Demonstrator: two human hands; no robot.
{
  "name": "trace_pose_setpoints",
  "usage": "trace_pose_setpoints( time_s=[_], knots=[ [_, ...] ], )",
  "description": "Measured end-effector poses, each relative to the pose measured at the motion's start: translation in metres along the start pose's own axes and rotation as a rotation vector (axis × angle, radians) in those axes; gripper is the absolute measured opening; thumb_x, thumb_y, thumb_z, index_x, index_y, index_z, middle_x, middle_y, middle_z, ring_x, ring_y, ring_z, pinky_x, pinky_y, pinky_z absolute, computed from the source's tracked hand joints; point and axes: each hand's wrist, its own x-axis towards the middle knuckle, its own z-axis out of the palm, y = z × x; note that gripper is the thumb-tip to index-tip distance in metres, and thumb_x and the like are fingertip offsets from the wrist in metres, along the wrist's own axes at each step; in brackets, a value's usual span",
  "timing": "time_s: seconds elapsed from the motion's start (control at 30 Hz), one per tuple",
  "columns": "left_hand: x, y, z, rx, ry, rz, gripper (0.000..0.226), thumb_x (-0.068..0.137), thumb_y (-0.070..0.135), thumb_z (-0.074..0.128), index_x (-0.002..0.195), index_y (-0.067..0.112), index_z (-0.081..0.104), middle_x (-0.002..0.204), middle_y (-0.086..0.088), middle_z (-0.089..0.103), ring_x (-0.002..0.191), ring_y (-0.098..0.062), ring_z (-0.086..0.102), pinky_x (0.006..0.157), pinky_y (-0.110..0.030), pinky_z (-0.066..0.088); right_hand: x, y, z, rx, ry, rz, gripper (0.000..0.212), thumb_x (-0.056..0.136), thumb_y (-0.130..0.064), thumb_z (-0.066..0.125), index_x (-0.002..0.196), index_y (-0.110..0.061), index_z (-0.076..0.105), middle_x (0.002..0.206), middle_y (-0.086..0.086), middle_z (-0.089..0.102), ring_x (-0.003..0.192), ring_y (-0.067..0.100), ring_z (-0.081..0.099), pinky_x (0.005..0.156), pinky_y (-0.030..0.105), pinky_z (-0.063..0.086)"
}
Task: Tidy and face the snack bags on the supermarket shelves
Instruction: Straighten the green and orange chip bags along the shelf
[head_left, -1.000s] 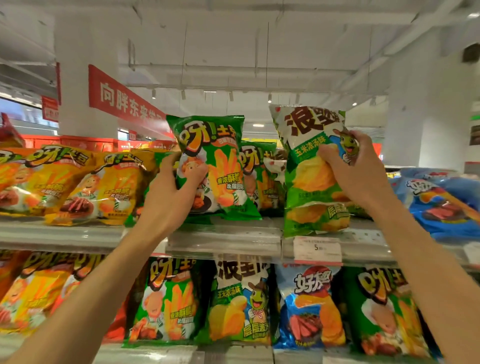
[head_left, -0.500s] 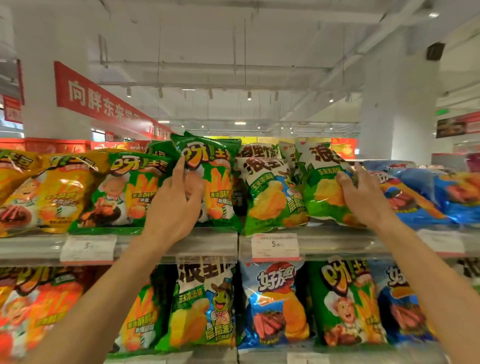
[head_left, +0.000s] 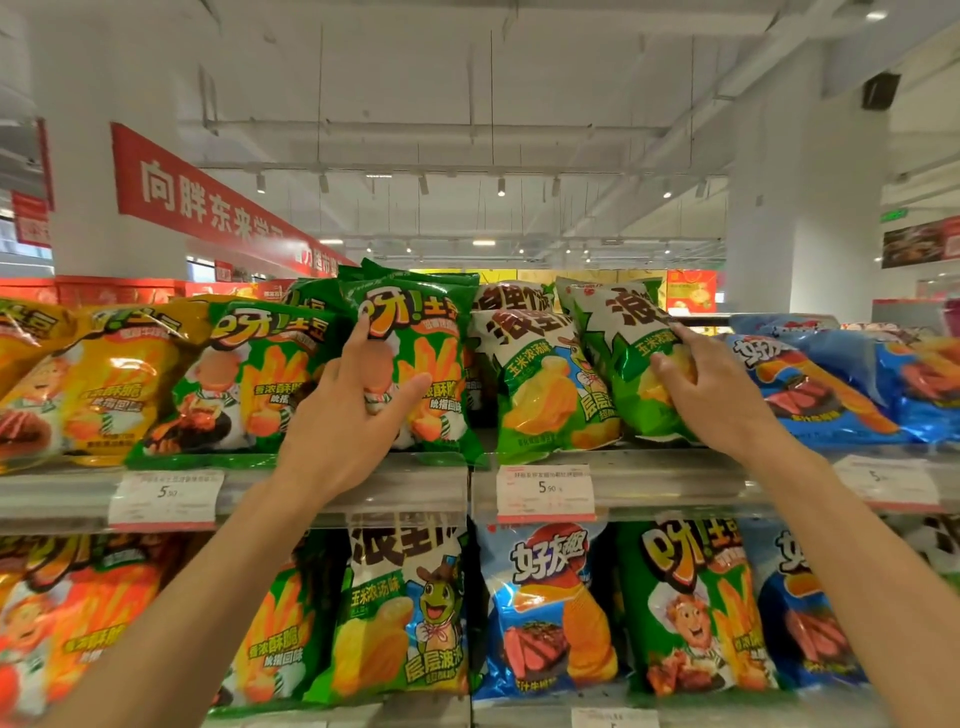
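On the upper shelf (head_left: 363, 488), my left hand (head_left: 348, 421) lies on the front of a green fries bag (head_left: 431, 364) that stands upright. Its index finger points straight up and its thumb spreads across the bag's face. My right hand (head_left: 722, 400) grips the right side of a green-and-white wave chips bag (head_left: 618, 353), thumb on the front; the bag leans left against a second wave chips bag (head_left: 540, 384). Another green fries bag (head_left: 244, 379) leans back just left of my left hand.
Yellow fries bags (head_left: 88, 374) fill the upper shelf's left end and blue bags (head_left: 831, 384) lie at its right. Price tags (head_left: 545, 491) hang on the shelf lip. The lower shelf holds upright green, blue and orange bags (head_left: 545, 608). White pillars stand behind.
The wave chips bag came down from the air onto the upper shelf beside its twin. My left hand shifted from gripping the fries bag's edge to lying on its front.
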Motion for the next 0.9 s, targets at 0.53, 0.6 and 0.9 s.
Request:
trace_pose_setpoints(
  time_s=[0.53,0.6,0.9],
  knots=[
    [0.001,0.008,0.002,0.047,-0.066,-0.077,0.099,0.084,0.09,0.033,0.163,0.041,-0.002,0.164,-0.006,0.033,0.146,-0.029,0.04,0.11,-0.058,0.042,-0.018,-0.021,0.023,-0.247,0.058,0.045,0.087,0.097,-0.068,0.042,0.163,-0.019,0.013,0.171,0.012,0.012,0.158,0.033,0.003,0.127,0.054,0.009],
    [0.002,0.006,-0.003,-0.093,-0.047,-0.062,0.096,0.086,0.084,0.045,0.163,0.04,0.01,0.162,-0.002,0.036,0.143,-0.021,0.042,0.113,-0.049,0.039,-0.022,-0.024,0.022,-0.21,0.123,0.006,0.086,0.096,-0.064,0.049,0.16,-0.013,0.022,0.169,0.012,0.021,0.157,0.032,0.011,0.127,0.053,0.014],
    [-0.042,0.004,-0.016,-0.235,0.211,-0.095,0.052,0.097,0.046,0.066,0.143,0.028,0.05,0.138,0.009,0.056,0.121,-0.01,0.055,0.105,-0.039,0.048,-0.079,-0.047,0.013,0.027,0.228,-0.123,0.053,0.096,-0.04,0.066,0.141,-0.016,0.051,0.139,0.004,0.052,0.129,0.024,0.05,0.109,0.045,0.045]
  ],
)
